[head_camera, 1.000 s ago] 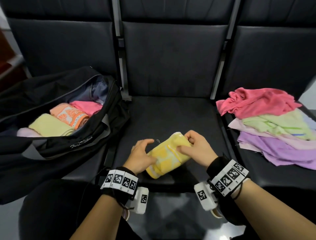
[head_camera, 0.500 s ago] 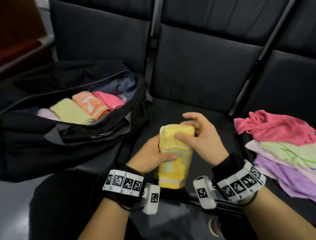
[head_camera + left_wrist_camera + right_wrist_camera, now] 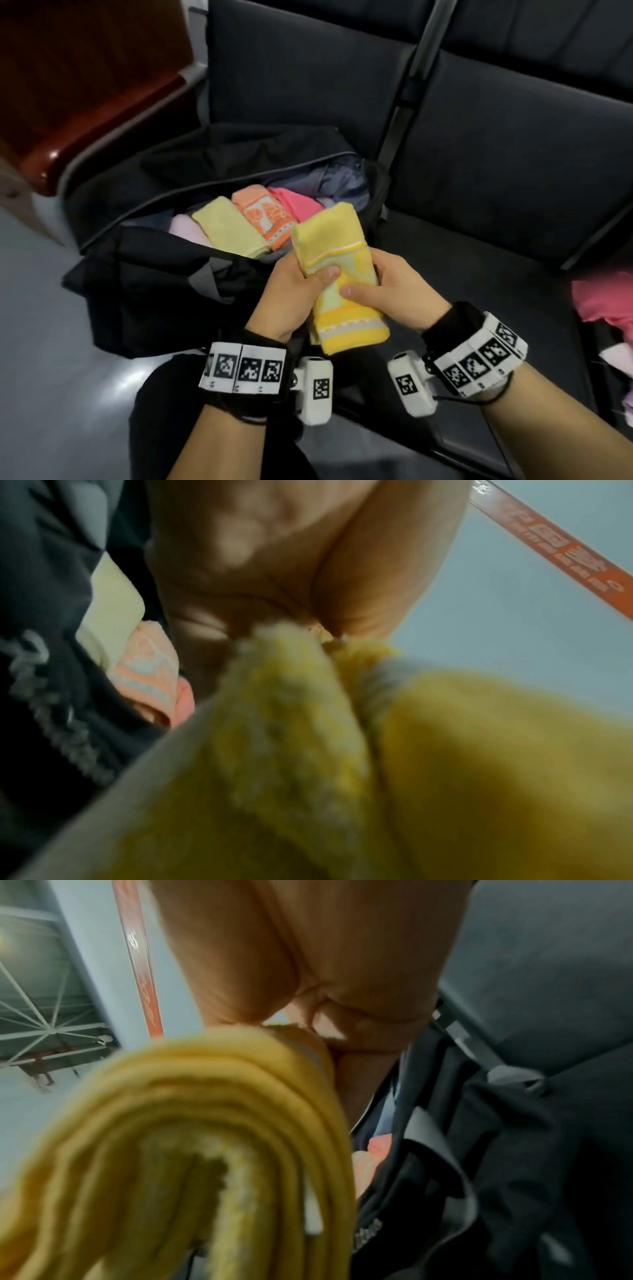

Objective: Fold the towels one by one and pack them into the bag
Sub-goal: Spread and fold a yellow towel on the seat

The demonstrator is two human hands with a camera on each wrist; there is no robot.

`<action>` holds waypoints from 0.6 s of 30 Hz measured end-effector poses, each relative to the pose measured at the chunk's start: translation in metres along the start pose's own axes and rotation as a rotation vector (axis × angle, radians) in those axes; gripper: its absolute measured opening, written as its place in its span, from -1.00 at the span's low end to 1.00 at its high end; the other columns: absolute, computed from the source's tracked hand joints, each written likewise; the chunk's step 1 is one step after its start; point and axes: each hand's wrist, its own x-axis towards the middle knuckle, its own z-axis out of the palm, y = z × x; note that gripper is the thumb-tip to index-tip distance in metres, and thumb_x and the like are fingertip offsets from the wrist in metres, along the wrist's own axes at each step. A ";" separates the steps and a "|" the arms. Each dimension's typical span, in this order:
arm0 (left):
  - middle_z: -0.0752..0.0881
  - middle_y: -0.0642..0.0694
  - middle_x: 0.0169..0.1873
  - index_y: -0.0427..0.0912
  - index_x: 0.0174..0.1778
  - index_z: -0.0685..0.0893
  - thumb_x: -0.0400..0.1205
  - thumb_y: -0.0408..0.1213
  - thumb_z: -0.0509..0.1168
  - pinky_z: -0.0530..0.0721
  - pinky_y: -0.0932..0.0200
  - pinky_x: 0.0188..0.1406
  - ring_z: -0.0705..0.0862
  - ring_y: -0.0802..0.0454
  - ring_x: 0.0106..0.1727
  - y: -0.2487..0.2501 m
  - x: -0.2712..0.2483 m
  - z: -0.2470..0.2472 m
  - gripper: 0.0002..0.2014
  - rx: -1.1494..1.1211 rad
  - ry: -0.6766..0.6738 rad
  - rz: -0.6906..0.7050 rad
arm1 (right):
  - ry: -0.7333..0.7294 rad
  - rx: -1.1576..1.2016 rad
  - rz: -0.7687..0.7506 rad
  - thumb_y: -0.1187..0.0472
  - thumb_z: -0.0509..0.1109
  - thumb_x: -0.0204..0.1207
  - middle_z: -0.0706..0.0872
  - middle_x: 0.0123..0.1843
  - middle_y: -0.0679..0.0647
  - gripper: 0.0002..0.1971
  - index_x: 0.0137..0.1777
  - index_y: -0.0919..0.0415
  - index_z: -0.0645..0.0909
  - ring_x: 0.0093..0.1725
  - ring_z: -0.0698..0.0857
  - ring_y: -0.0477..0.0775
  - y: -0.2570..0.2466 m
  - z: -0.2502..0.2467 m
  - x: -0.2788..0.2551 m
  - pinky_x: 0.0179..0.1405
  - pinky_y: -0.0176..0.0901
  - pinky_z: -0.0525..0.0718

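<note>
Head view: left hand [image 3: 294,301] and right hand [image 3: 394,294] both grip the rolled yellow towel [image 3: 337,274] from opposite sides, thumbs pressed across its top face, fingers curled beneath. The roll is held in the air, tilted, its far end over the near rim of the open black duffel bag [image 3: 164,287]. Inside the bag lie a pale yellow towel [image 3: 229,229], an orange patterned towel [image 3: 267,216] and a pink towel [image 3: 298,204], side by side, with a pale pink piece at the left edge. The bag rests on a dark padded seat [image 3: 496,178]. A heap of unfolded towels [image 3: 603,305], pink uppermost, lies on the seat at the far right. Marker bands are worn on both wrists.

Left wrist view: left hand [image 3: 274,569] closes on the yellow towel [image 3: 342,750], which fills the lower frame, blurred. The orange patterned towel [image 3: 147,669] and the pale yellow towel [image 3: 113,610] show behind it within the bag [image 3: 44,669].

Right wrist view: right hand [image 3: 325,969] clasps the yellow towel [image 3: 192,1137], whose rolled layers face the camera. The bag [image 3: 496,1150] lies close beside it.
</note>
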 end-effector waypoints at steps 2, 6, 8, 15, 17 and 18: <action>0.82 -0.19 0.16 -0.32 0.38 0.63 0.64 -0.44 0.41 0.78 -0.04 0.15 0.80 -0.11 0.20 0.010 0.008 -0.018 -0.63 0.040 0.026 0.000 | -0.007 -0.042 -0.001 0.28 0.60 0.47 0.82 0.16 0.07 -0.56 0.33 0.20 0.62 0.14 0.81 0.03 -0.010 0.010 0.020 0.17 0.19 0.77; 0.85 -0.10 0.06 -0.26 0.26 0.70 0.61 -0.40 0.47 0.77 0.08 0.05 0.82 0.01 0.12 0.034 0.028 -0.058 -0.70 0.168 0.099 0.005 | -0.003 -0.092 -0.037 0.41 0.60 0.42 0.83 0.13 0.13 -0.59 0.26 0.30 0.67 0.14 0.80 0.09 -0.032 0.029 0.066 0.17 0.13 0.75; 0.82 -0.01 -0.05 -0.17 0.16 0.71 0.59 -0.29 0.51 0.74 0.14 -0.04 0.79 0.14 -0.01 0.043 0.038 -0.088 -0.76 0.294 0.193 0.028 | 0.011 -0.098 -0.054 0.43 0.61 0.39 0.81 0.15 0.18 -0.56 0.28 0.33 0.66 0.17 0.78 0.17 -0.043 0.036 0.093 0.21 0.20 0.72; 0.61 -0.13 0.30 -0.09 0.37 0.53 0.55 -0.15 0.47 0.59 -0.13 0.42 0.63 -0.08 0.32 0.052 0.042 -0.244 -0.52 0.577 0.788 -0.001 | 0.104 -0.069 -0.110 0.24 0.58 0.42 0.73 0.11 -0.08 -0.55 0.24 0.08 0.48 0.12 0.72 -0.06 -0.066 0.078 0.189 0.13 0.02 0.70; 0.52 -0.09 0.35 -0.08 0.46 0.42 0.56 -0.11 0.45 0.59 -0.16 0.42 0.59 -0.11 0.36 0.047 0.038 -0.276 -0.43 0.501 0.901 -0.098 | 0.127 -0.019 -0.123 0.25 0.56 0.43 0.73 0.07 -0.10 -0.58 0.22 0.08 0.48 0.09 0.73 -0.09 -0.066 0.099 0.210 0.09 -0.01 0.71; 0.50 -0.09 0.39 -0.09 0.52 0.38 0.59 -0.12 0.44 0.63 -0.11 0.33 0.59 -0.11 0.35 0.043 0.037 -0.287 -0.40 0.445 0.936 -0.167 | 0.119 -0.005 -0.123 0.26 0.56 0.43 0.73 0.07 -0.09 -0.58 0.21 0.10 0.48 0.09 0.73 -0.06 -0.064 0.111 0.220 0.09 0.00 0.70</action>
